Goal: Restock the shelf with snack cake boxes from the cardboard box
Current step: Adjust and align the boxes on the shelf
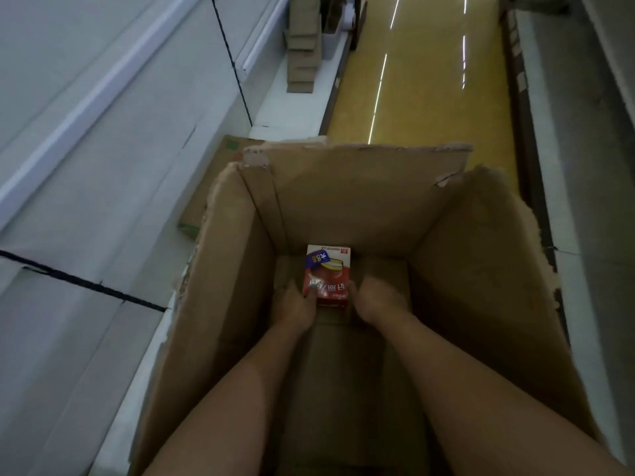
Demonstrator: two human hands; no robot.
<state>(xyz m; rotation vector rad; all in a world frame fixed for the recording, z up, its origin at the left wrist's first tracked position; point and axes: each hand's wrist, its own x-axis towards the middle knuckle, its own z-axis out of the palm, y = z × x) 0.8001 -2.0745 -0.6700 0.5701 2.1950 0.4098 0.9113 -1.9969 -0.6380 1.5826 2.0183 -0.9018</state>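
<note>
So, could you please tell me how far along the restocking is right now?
Nearly done, it seems: the cardboard box shows just one red snack cake box left on its bottom. In hand: the left hand and right hand flank it, the left thumb on its face; a full grip is unclear. Left: lifting it out and placing it on the shelf.

Snack cake box (328,274) seemingly inside cardboard box (481,255)
</note>
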